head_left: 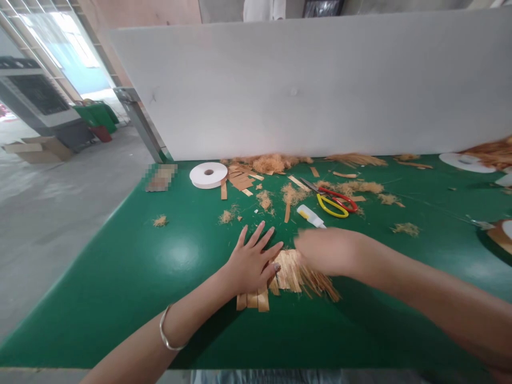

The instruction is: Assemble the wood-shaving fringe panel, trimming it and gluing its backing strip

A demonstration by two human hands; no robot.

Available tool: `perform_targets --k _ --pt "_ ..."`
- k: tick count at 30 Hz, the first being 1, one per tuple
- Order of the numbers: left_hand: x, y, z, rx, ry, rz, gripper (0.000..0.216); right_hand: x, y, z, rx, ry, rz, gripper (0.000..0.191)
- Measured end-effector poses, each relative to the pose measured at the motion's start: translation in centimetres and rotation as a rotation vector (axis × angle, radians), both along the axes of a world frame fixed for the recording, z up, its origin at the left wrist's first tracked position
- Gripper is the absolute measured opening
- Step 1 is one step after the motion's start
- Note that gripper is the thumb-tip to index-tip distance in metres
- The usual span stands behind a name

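My left hand (pixel 252 261) lies flat with fingers spread on a small bundle of tan straw-like strips (pixel 288 277) on the green table (pixel 140 277), pressing its left end down. My right hand (pixel 324 250) hovers over the same bundle's right part, smeared by motion, so its fingers cannot be made out. Short cut pieces of the strips (pixel 253 300) stick out below my left hand. A silver bangle (pixel 168 336) sits on my left wrist.
Beyond the hands lie a white glue bottle (pixel 311 216), scissors with red and yellow handles (pixel 332 201), a white tape roll (pixel 208 175), loose strip pieces (pixel 240 181) and fibre scraps (pixel 274 162). A white board (pixel 312 85) walls the table's far edge. More rolls (pixel 466 161) lie at right.
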State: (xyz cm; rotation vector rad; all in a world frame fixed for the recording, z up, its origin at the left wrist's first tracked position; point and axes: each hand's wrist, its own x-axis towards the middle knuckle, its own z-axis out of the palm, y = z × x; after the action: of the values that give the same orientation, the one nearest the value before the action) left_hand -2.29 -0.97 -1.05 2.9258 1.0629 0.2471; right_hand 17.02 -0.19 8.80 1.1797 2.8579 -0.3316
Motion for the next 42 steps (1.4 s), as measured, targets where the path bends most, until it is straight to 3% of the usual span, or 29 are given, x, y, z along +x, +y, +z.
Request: perform_targets --k 1,3,4,6,8,9,12,15,18,20,24,27,32,36,39,42 --pt "0.0 0.0 0.0 -0.007 0.007 0.001 0.052 -0.1 0.3 0.0 0.120 0.073 -0.144 0.037" --pt "0.0 0.0 0.1 -0.014 0.012 0.002 0.052 -0.3 1.1 0.6 0.218 0.307 -0.221 0.041" --pt "0.1 0.0 0.2 -0.016 0.013 0.002 0.052 -0.3 1.3 1.0 0.177 0.432 -0.198 0.044" --pt "0.0 0.0 0.3 -0.018 0.014 0.005 0.051 0.0 1.4 1.9 -0.049 0.565 -0.056 0.052" --pt "0.0 0.0 0.4 -0.025 0.015 -0.002 0.051 0.4 1.0 2.2 -0.301 0.426 0.127 0.052" --pt "0.0 0.0 0.4 -0.029 0.015 -0.007 0.051 0.6 0.7 2.0 -0.331 0.293 0.178 0.049" --pt "0.0 0.1 0.3 -0.052 0.006 -0.008 0.052 0.5 0.0 0.9 -0.047 0.042 0.034 0.035" --pt "0.1 0.2 0.1 -0.103 -0.003 0.005 0.056 -0.4 -0.6 0.3 0.356 0.111 -0.119 0.038" --pt "0.1 0.4 0.6 -0.173 0.008 0.003 0.060 -1.0 -1.3 0.4 0.598 0.187 0.004 0.042" --pt "-0.1 0.6 1.4 -0.205 0.006 0.007 0.064 -1.0 -1.5 0.2 0.619 0.206 0.066 0.042" --pt "-1.8 1.0 3.8 -0.202 -0.034 0.036 0.073 -0.4 -1.2 -1.0 0.522 0.227 0.034 0.042" --pt "-3.8 0.9 5.0 -0.167 -0.070 -0.063 0.065 0.0 -0.5 -1.8 0.428 0.249 0.003 0.042" --pt "-5.6 0.3 4.2 -0.142 -0.083 -0.328 0.048 -0.1 0.0 -2.0 0.311 0.295 0.008 0.042" --pt "-4.9 0.7 3.3 -0.178 -0.040 -0.424 0.056 -0.5 -0.1 -2.0 0.201 0.398 0.007 0.039" --pt "-4.1 1.1 2.9 -0.223 -0.010 -0.411 0.070 -0.8 -0.4 -1.4 -0.065 0.603 -0.043 0.040" --pt "-3.8 1.2 2.5 -0.259 0.011 -0.391 0.073 -0.7 -0.5 0.0 -0.526 0.764 -0.018 0.067"
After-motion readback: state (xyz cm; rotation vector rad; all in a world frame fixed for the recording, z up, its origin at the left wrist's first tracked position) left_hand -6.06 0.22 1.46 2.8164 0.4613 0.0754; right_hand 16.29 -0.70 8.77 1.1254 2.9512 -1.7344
